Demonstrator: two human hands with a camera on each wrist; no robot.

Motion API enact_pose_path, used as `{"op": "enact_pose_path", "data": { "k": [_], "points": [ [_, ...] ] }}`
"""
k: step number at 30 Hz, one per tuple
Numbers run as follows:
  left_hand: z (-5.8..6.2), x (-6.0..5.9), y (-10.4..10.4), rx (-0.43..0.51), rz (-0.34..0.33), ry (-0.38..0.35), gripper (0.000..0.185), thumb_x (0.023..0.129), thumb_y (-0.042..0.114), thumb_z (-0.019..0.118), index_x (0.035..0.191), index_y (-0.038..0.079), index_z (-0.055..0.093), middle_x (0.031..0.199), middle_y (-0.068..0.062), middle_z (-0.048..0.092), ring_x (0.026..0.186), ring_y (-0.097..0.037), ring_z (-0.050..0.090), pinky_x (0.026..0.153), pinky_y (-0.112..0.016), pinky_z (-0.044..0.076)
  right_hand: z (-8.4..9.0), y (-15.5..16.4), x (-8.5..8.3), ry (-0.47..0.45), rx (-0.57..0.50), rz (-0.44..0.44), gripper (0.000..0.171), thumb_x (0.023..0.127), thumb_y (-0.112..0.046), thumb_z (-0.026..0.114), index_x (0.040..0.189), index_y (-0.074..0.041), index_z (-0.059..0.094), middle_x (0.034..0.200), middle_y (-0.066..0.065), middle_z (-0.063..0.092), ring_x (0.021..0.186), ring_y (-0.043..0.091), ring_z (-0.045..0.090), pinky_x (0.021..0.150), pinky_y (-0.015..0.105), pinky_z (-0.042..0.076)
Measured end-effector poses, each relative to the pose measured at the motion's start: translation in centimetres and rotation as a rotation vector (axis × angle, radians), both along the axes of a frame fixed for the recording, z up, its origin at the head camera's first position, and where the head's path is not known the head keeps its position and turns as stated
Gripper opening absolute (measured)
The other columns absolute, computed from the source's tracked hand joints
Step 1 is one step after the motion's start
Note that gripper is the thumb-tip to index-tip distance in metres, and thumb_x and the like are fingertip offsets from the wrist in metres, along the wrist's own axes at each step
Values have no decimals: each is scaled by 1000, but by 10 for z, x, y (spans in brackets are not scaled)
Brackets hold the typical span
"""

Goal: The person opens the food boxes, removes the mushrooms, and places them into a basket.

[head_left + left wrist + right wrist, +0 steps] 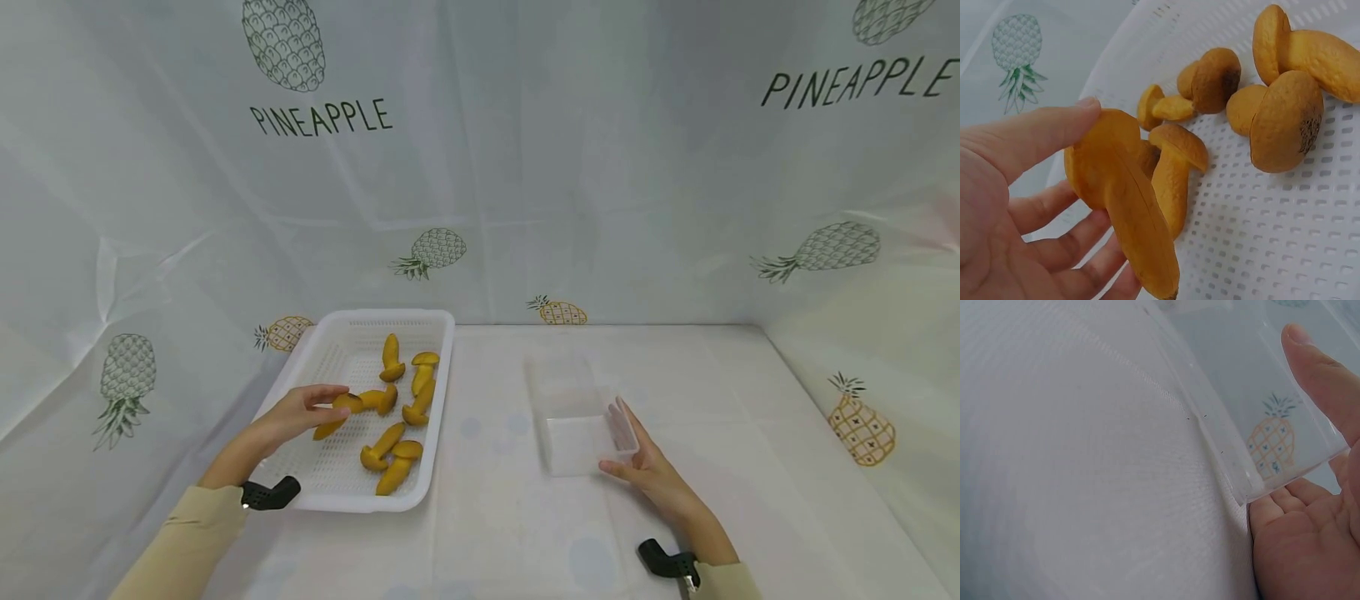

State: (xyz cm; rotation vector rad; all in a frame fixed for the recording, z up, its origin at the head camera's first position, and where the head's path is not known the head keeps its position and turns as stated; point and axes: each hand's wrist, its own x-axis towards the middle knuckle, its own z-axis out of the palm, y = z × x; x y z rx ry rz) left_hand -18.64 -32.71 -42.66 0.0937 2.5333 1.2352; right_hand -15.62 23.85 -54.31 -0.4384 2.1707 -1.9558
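Observation:
My left hand (298, 410) is over the left part of a white perforated plastic basket (444, 392). It pinches a yellow-brown mushroom (1138, 219) by the cap, between the thumb and fingers, with the stem slanting downward. Several similar mushrooms lie in the basket, among them an upper one (391, 358) and one near the front (399, 467). To the right on the table stands a clear rectangular plastic box (579, 437), with nothing visible inside. My right hand (654, 475) holds this box at its near right corner, thumb on one side and fingers on another.
A white cloth with faint pale dots covers the table (510, 533). Behind and at both sides hangs a white sheet (517, 167) printed with pineapples. Black wrist bands (270, 493) sit on both wrists, below beige sleeves.

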Motion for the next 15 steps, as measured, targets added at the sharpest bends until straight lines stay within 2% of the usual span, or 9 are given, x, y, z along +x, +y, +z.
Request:
{"op": "enact_pose_path", "data": {
  "k": [7, 15],
  "points": [
    [2, 3, -3, -70, -33, 16, 65, 97, 31, 68, 143, -9, 45, 142, -30, 48, 123, -47, 51, 99, -56, 47, 0, 0, 0, -9, 5, -6, 107, 89, -2, 73, 161, -31, -1, 166, 15, -6, 148, 41, -7, 99, 2, 25],
    [11, 4, -1, -64, -17, 14, 64, 98, 31, 66, 143, -10, 44, 142, -31, 47, 125, -45, 51, 100, -55, 47, 0, 0, 1, -13, 17, -11, 106, 90, -2, 72, 161, -32, 0, 166, 15, -5, 148, 41, -9, 98, 2, 25]
  ]
}}
